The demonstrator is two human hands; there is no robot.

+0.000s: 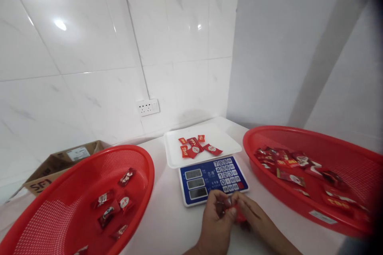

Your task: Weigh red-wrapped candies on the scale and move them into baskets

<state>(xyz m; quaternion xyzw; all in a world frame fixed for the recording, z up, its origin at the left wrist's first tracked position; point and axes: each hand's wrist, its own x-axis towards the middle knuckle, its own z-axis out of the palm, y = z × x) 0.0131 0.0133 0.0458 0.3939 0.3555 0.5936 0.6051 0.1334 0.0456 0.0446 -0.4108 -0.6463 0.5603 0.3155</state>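
A white surface (167, 223) is seen below a white tiled wall (89, 48), on which a socket (147, 107) is mounted. Two red baskets are set on the surface, well apart, with a scale between them. The right basket (299, 135) is the larger in view; a heap of red sweets (287, 163) is spread across its floor. In the left basket (89, 159) only a few wrapped sweets (115, 203) are scattered. Behind the left basket, a cardboard box (48, 167) is partly hidden by the basket's rim.

The scale (214, 179) is shown with a blue keypad panel and three small displays; the readings are too small to be made out. On its white tray (221, 135) several red sweets (194, 147) are laid close together, some touching.

Just in front of the scale, both hands are brought together over the surface. The left hand (217, 215) is curled, its fingertips closed on a small red sweet (238, 213). The right hand (254, 217) is met with it from the other side, and its fingers are also pinched on the same sweet. The sweet is thus held between the two hands, near the front edge of the scale and above the surface; most of its wrapper is covered by the fingers, so its print cannot be told.
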